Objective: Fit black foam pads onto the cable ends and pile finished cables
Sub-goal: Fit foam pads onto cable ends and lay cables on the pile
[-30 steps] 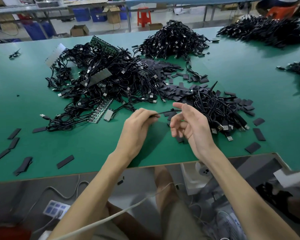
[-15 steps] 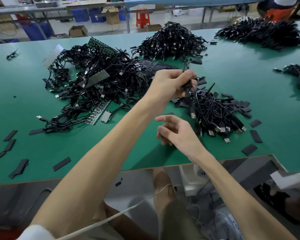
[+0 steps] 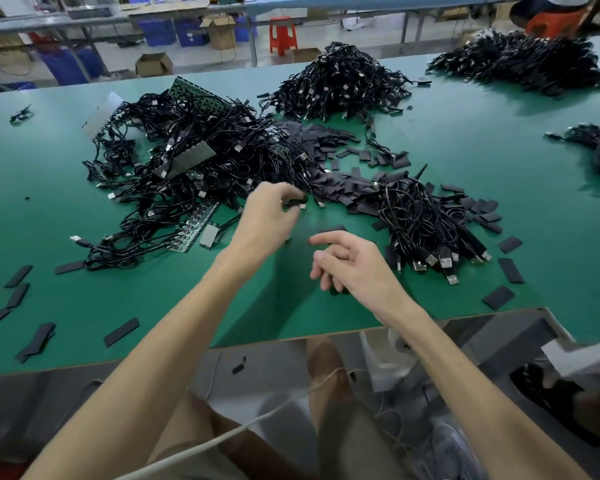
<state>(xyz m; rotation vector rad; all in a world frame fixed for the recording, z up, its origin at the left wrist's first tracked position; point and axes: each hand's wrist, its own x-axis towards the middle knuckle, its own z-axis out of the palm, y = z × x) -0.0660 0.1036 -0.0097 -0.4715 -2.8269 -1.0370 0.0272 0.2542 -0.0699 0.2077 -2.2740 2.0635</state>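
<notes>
A green worktable [image 3: 465, 140] is seen under even, diffuse light. Beyond it, a pale floor [image 3: 326, 36] is occupied by a red stool [image 3: 283, 34], blue crates [image 3: 156, 31] and open cardboard boxes [image 3: 153, 64]. Long metal-legged benches [image 3: 49, 24] are set behind.

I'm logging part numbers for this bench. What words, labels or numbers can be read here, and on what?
None can be read.
The cardboard boxes show no legible print.
Any marks on the green circuit board and the USB plugs are too small or blurred.
</notes>
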